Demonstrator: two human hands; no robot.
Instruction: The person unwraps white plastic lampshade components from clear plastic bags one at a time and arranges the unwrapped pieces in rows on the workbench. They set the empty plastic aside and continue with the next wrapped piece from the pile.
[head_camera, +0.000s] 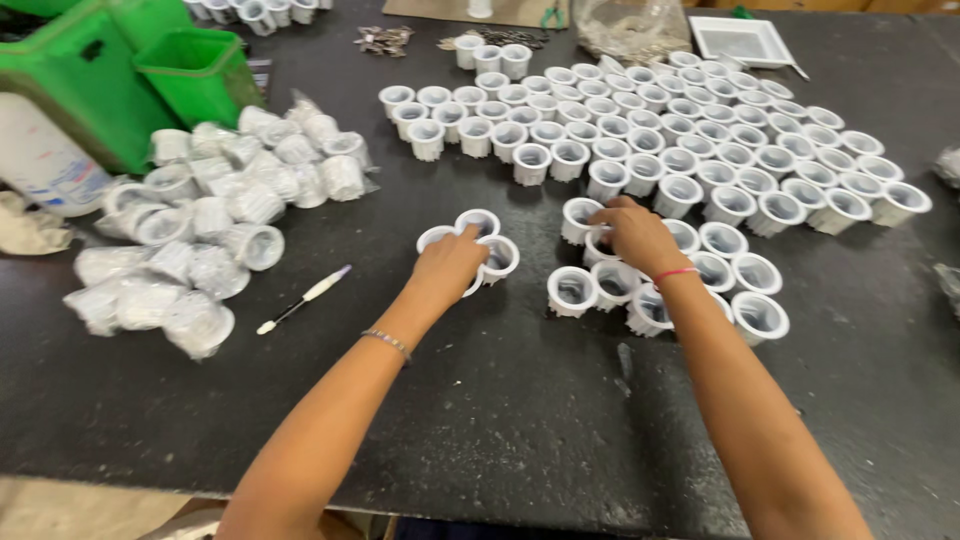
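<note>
My left hand (447, 266) rests on a small cluster of three white ribbed plastic cups (483, 224) in the middle of the black table (500, 400), its fingers spread over their rims. My right hand (637, 235) reaches into a second group of several white cups (742, 275) to the right, with its fingertips on one cup (597, 245) at the group's left side. Whether that hand actually grips the cup is hidden by the fingers. A thin bracelet sits on each wrist.
Many more white cups (690, 130) stand in rows at the back right. Plastic-wrapped cups (215, 215) are heaped at the left, with a white pen (303, 298) beside them. Green bins (110, 70), a white tray (742, 40) and a clear bag (628, 25) line the far edge.
</note>
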